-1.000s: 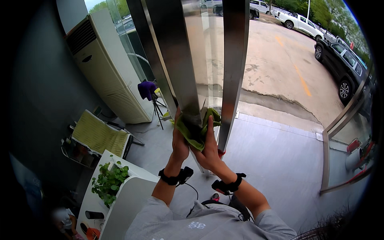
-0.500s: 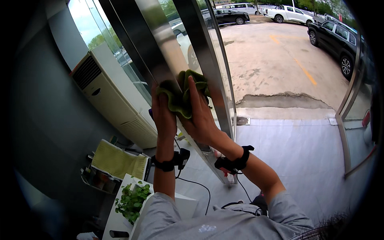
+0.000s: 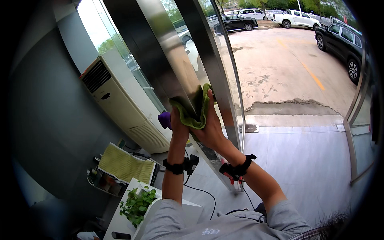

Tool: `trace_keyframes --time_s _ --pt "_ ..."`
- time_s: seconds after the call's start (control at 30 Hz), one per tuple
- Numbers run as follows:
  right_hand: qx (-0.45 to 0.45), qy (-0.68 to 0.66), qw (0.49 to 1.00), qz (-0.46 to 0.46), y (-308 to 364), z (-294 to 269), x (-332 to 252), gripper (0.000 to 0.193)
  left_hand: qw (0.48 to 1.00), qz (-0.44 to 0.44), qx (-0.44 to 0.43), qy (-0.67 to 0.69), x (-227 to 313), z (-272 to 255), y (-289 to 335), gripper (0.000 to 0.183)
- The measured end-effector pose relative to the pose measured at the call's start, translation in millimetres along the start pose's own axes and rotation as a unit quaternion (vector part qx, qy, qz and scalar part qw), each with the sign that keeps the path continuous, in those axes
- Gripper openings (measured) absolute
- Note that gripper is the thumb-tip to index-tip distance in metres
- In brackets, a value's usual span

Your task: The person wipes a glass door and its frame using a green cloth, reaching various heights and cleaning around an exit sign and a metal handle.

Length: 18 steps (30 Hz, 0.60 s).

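Note:
A green cloth (image 3: pixel 186 117) is folded round the edge of the shiny metal door post (image 3: pixel 176 52). My left hand (image 3: pixel 179 127) presses it against the post's left face, while my right hand (image 3: pixel 212 130) grips it from the right side with fingers pointing up. Both hands are closed on the cloth; some of the left fingers are hidden behind the post. A purple piece of fabric (image 3: pixel 164 120) pokes out beside my left hand. Each wrist wears a black strap with a small device (image 3: pixel 193 164) and a cable.
A tall beige air conditioner (image 3: pixel 124 104) stands at the left, near a chair with a yellow-green cover (image 3: pixel 127 163). Lower down, a leafy plant (image 3: pixel 138 205) sits by a white table (image 3: pixel 116 224). Through the doorway lie paving and parked vehicles, including a black car (image 3: pixel 340 46).
Both hands have slid down the post with the cloth, which now wraps its edge in a V. More purple fabric shows beside my left hand. The whole view has shifted slightly.

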State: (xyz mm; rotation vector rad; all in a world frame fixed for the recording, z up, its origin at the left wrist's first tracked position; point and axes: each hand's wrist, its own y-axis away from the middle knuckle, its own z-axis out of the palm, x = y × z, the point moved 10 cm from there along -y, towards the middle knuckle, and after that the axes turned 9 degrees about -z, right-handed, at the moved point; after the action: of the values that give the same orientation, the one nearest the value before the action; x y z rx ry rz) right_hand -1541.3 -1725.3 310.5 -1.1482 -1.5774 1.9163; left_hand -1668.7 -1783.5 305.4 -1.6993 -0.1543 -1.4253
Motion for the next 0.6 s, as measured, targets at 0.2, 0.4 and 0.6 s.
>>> trace_keyframes --time_s 0.2,0.4,0.6 --pt "-0.056 0.037 0.998 0.004 8 -2 1 0.101 0.995 0.016 0.024 -0.092 1 7 14 0.047" --pt "-0.027 0.050 0.998 -0.041 -56 -9 -23 0.089 0.988 0.064 0.058 -0.130 87 20 -43 0.040" --pt "0.038 0.118 0.977 -0.173 -122 -2 -60 0.074 0.984 0.071 0.056 -0.154 168 23 -80 0.060"
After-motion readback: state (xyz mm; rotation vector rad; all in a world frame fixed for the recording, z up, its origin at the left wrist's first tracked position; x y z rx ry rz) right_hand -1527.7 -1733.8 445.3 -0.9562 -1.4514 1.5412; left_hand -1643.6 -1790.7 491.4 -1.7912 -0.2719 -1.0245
